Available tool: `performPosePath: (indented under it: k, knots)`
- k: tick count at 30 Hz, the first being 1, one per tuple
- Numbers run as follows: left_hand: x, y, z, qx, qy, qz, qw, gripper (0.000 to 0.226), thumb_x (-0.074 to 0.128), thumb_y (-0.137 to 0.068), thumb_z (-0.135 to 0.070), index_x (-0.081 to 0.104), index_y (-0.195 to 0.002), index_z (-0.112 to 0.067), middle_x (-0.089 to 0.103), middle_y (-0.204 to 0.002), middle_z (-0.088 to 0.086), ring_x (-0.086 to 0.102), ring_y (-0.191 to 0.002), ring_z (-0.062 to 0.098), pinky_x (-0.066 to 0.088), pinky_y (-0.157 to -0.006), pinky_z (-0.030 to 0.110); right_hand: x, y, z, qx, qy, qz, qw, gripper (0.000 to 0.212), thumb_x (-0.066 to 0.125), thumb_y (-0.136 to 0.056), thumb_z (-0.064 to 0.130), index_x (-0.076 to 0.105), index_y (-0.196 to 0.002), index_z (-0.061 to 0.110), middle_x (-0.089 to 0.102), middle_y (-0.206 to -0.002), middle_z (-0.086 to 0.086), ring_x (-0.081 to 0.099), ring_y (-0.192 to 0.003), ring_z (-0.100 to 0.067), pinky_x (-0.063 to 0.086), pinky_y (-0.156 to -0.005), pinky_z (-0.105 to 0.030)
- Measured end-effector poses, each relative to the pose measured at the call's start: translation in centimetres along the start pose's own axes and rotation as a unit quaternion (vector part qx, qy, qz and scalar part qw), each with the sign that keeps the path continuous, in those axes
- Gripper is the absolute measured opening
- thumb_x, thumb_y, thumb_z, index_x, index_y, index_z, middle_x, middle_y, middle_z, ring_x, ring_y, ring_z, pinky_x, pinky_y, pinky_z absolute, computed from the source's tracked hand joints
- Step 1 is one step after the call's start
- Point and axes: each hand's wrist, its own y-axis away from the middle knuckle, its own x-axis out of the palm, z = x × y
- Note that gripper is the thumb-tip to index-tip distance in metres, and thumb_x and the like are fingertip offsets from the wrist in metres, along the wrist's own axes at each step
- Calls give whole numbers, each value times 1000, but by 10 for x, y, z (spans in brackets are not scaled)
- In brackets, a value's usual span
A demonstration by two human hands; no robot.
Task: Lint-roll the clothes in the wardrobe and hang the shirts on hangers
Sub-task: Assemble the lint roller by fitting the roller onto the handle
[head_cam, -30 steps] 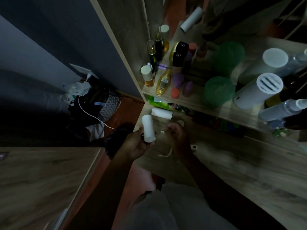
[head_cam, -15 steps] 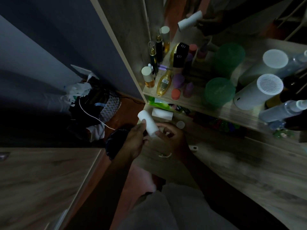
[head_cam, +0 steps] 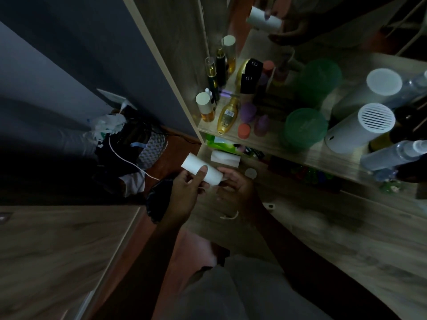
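Note:
A white lint roll (head_cam: pixel 200 170) lies tilted between my two hands, in front of the shelf unit. My left hand (head_cam: pixel 184 192) grips it from below, thumb pressed on its top. My right hand (head_cam: pixel 235 188) holds its right end with the fingers curled around it. A second white roll (head_cam: pixel 225 158) lies on the lower wooden shelf just behind. A mirror at the top reflects a hand with a roll (head_cam: pixel 263 19). No clothes or hangers are in view.
The upper shelf (head_cam: pixel 265 144) carries bottles, green jars (head_cam: pixel 302 130), a white cylinder device (head_cam: pixel 360 128) and spray bottles. A wooden worktop (head_cam: pixel 346 239) runs to the right. A heap of bags and a white cable (head_cam: pixel 127 146) sits on the floor at left.
The roll went from upright in my left hand to tilted and lying across both hands. My right hand came up from the worktop and took hold of its right end.

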Motion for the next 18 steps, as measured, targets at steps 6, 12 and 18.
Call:
performPosePath:
  k: [6, 12, 18]
  knots:
    - [-4, -2, 3, 15, -22, 2, 1000, 44, 68, -92, -40, 65, -119, -5, 74, -106, 15, 69, -87, 26, 51, -65, 31, 1, 1, -1, -9, 0, -16, 1000, 51, 75, -82, 20, 61, -130, 16, 67, -123, 5, 68, -108, -7, 60, -89, -40]
    - [-4, -2, 4, 38, -48, -10, 998, 39, 67, -95, -33, 64, -118, -3, 73, -103, 18, 68, -81, 22, 52, -60, 27, 5, 2, 1, 11, -31, -20, 999, 53, 69, -77, 28, 62, -128, 17, 68, -124, -1, 67, -113, -15, 59, -90, -46]
    - [-5, -1, 6, 76, -110, -25, 991, 40, 68, -94, -33, 62, -120, -3, 73, -99, 14, 70, -78, 19, 54, -60, 31, 12, 1, 1, 57, -67, -16, 996, 41, 70, -78, 17, 65, -115, 33, 70, -118, 2, 69, -108, -17, 60, -84, -52]
